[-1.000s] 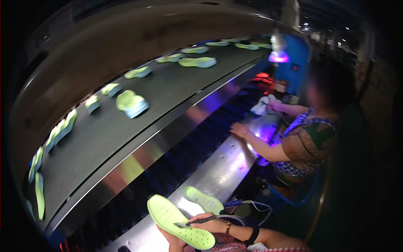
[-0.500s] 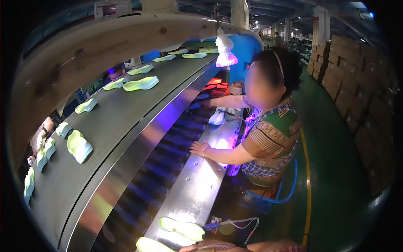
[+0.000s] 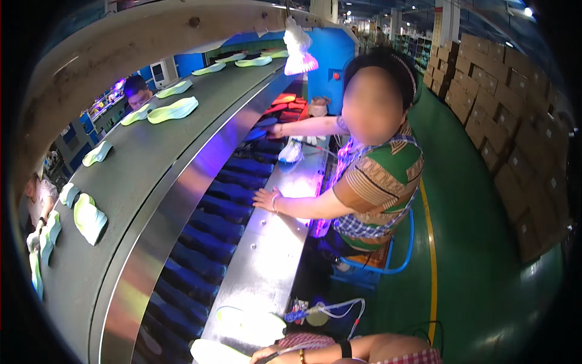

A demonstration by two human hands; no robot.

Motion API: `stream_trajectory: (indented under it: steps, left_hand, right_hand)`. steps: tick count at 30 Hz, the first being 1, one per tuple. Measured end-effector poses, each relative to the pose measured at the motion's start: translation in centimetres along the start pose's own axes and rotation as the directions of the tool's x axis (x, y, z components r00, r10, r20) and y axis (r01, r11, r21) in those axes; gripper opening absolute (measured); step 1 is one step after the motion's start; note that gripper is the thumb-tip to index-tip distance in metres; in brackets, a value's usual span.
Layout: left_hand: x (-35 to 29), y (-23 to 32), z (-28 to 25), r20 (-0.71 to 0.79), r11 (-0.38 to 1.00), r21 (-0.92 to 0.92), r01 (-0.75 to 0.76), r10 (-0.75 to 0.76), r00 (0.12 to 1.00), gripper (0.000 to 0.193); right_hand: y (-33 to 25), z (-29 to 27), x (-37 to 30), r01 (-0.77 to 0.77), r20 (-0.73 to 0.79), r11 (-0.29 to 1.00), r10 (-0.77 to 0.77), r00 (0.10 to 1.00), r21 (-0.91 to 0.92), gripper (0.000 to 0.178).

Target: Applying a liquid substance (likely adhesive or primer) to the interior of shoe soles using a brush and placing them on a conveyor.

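Note:
My right hand comes in at the lower edge, cut off by the frame. A gold bracelet is at its wrist and a black band sits further up the forearm. Its fingers are curled, with a thin dark item at them that I cannot make out. Beside the fingers lies a pale shoe sole. A second sole, yellow-green and white and washed out by glare, rests just beyond it on the metal ledge. A blue-handled item with a white cord is near the ledge's edge. My left hand is out of view.
A co-worker sits further along the ledge, one hand resting on it. Dark soles fill the lower conveyor; yellow-green soles lie on the upper belt. A lamp hangs above. Cartons are stacked at right.
My view has shifted, so the scene sits further left and higher. More of my right hand and forearm shows. The co-worker's face has turned more toward me.

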State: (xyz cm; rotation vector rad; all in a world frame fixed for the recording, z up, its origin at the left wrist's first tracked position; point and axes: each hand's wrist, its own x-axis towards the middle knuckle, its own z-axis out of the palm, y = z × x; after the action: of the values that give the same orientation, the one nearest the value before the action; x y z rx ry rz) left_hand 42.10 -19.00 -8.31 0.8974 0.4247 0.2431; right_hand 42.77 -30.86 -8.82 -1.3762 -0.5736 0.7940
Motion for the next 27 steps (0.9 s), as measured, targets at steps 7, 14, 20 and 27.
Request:
stream_trajectory:
  steps: [7,14,20,27]
  left_hand:
    - [0.0,1.3,-1.3,0.015,0.995,-0.093,0.030,-0.028,0.999,0.068]
    - [-0.6,1.7,-3.5,0.016,0.987,-0.149,0.066,-0.064,0.998,0.069]
    - [-1.8,2.4,-5.4,-0.031,0.979,-0.200,0.039,-0.046,0.998,0.070]
    - [-2.5,2.6,-6.2,-0.051,0.964,-0.261,0.045,-0.060,0.997,0.072]
  right_hand:
    - [-0.3,1.9,0.8,-0.035,0.054,0.980,0.046,0.997,-0.198,0.031]
    - [-0.2,3.4,1.6,-0.042,0.050,0.994,0.047,0.998,-0.097,0.026]
    - [0.0,4.4,2.4,-0.075,0.082,0.990,0.085,0.993,-0.123,0.026]
    - [-1.1,3.9,1.5,-0.083,0.087,0.987,0.095,0.992,-0.135,0.031]
